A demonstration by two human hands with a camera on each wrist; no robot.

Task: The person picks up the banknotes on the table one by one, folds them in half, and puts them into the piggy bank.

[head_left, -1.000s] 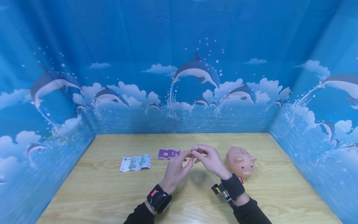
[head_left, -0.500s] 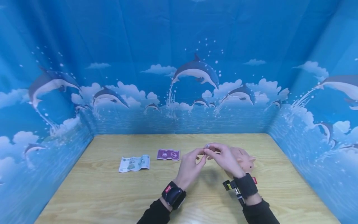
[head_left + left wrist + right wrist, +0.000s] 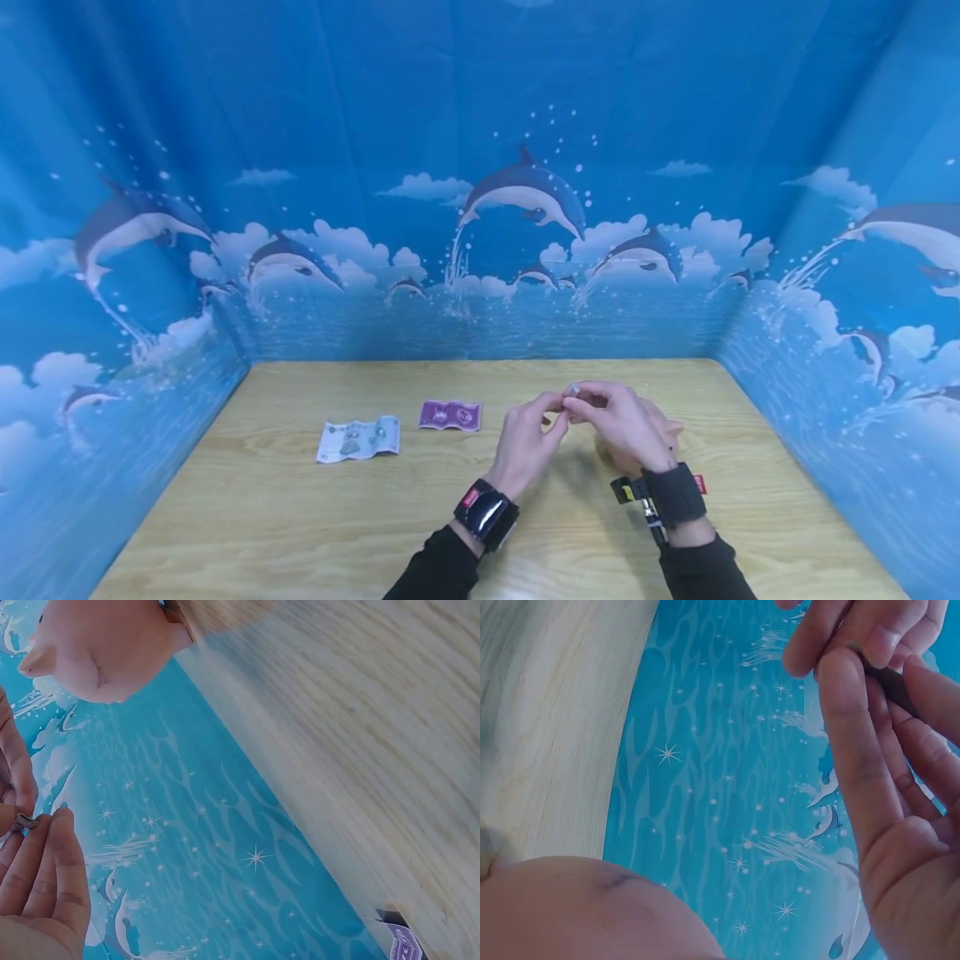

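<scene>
Above the table, my left hand [image 3: 525, 442] and right hand [image 3: 618, 425] meet at the fingertips. Between them they pinch a small folded banknote [image 3: 25, 821], tightly creased, its layered end showing in the left wrist view. As a dark narrow strip, the folded banknote [image 3: 892, 685] also shows in the right wrist view; fingers cover most of it. Behind and below my right hand stands a pink piggy bank [image 3: 662, 425], partly hidden by that hand and wrist. The slot on its back shows in the left wrist view, where the piggy bank [image 3: 105, 649] is at the top left.
A pale green banknote [image 3: 358, 439] lies flat on the wooden table [image 3: 300, 533] at the left. Nearer the middle lies a purple banknote [image 3: 450, 415]. A blue dolphin-print curtain [image 3: 480, 317] encloses the back and both sides of the table.
Both hands have moved right together, still pinching the folded banknote, and are now closer to the piggy bank. My right hand now covers more of the piggy bank. The two flat banknotes stay put.
</scene>
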